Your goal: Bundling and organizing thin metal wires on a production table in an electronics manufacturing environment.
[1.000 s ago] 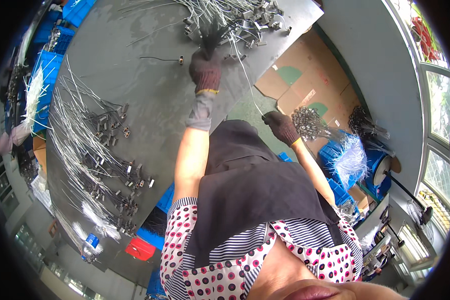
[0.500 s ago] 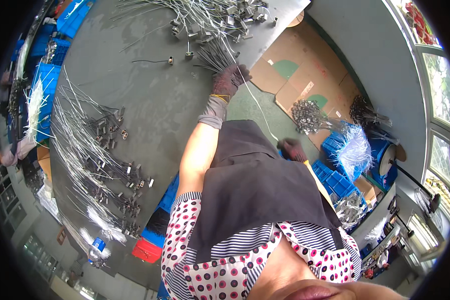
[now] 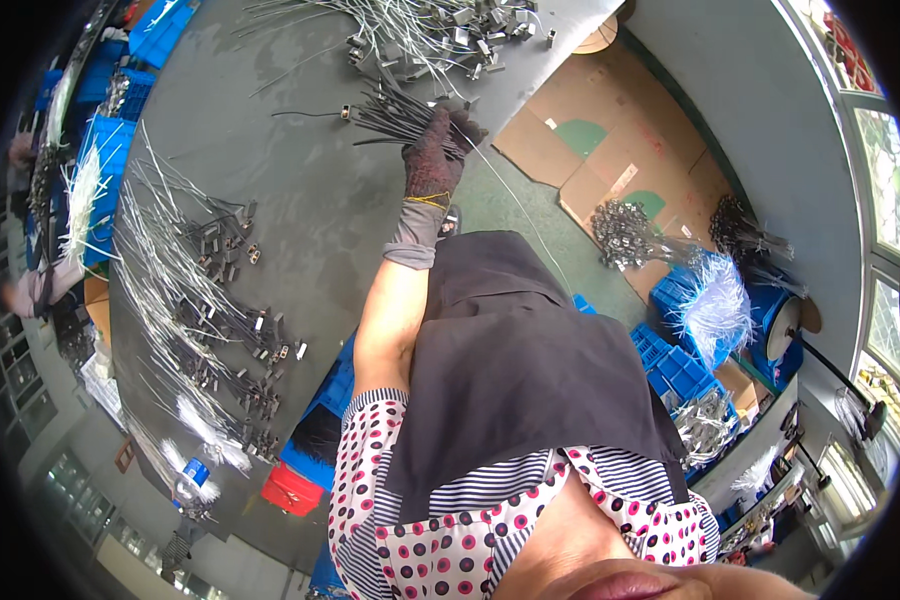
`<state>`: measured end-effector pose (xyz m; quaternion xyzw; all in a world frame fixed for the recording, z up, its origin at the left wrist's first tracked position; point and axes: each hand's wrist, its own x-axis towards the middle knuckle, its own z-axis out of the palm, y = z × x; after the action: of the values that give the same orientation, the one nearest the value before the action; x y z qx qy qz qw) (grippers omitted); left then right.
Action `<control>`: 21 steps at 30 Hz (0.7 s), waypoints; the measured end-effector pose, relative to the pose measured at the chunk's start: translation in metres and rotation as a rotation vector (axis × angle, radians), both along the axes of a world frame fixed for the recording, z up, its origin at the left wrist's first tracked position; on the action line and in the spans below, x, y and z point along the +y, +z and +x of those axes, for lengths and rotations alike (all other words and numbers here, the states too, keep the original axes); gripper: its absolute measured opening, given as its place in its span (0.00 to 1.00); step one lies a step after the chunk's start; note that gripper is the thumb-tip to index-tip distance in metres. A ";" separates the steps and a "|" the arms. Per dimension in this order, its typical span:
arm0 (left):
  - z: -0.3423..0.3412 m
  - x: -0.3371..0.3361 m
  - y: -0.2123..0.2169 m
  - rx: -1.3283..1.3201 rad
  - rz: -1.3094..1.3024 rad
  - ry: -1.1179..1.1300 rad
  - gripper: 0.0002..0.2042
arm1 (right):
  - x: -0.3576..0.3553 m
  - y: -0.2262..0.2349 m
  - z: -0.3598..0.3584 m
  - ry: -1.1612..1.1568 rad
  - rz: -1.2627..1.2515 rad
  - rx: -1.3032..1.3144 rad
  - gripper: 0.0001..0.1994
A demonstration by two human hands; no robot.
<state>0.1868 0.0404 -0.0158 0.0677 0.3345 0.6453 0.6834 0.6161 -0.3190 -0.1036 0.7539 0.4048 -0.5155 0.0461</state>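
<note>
My left hand (image 3: 440, 150), in a dark knitted glove with a grey cuff, is closed round a bundle of thin dark cables (image 3: 385, 112) over the grey table. The cable ends fan out to the left of the fist. From this hand a thin white wire (image 3: 518, 203) runs down to the right and passes out of sight at the edge of my black apron. My right hand is not visible. Just left of the bundle lies a single dark cable with a small metal block (image 3: 345, 112) at its end.
On the grey table (image 3: 300, 200), a heap of cables with metal blocks (image 3: 460, 35) lies at the far edge. Another long spread of cables (image 3: 160, 290) covers the left side. Blue crates (image 3: 660, 358) with wires stand at right, by flattened cardboard (image 3: 610, 130). A red box (image 3: 292, 490) sits lower left.
My left hand has shifted slightly left with the bundle, whose ends now point more to the left. My right hand, seen before beside the apron, has left the view.
</note>
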 end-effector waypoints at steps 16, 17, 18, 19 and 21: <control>-0.012 -0.035 0.001 0.029 -0.193 0.014 0.10 | 0.163 0.082 -0.089 -0.084 0.235 0.096 0.19; -0.012 -0.036 0.001 0.020 -0.218 -0.004 0.10 | 0.175 0.083 -0.099 -0.096 0.210 0.145 0.19; -0.013 -0.037 0.000 0.004 -0.289 -0.025 0.10 | 0.186 0.083 -0.107 -0.109 0.182 0.195 0.18; -0.015 -0.037 0.000 -0.003 -0.244 0.011 0.09 | 0.193 0.081 -0.115 -0.111 0.151 0.230 0.18; -0.023 -0.033 -0.002 -0.032 -0.226 0.082 0.08 | 0.203 0.077 -0.125 -0.133 0.143 0.275 0.18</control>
<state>0.1635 0.0074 -0.0174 -0.0338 0.3964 0.6321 0.6650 0.4912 -0.1162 -0.0262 0.7026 0.3921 -0.5857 -0.0977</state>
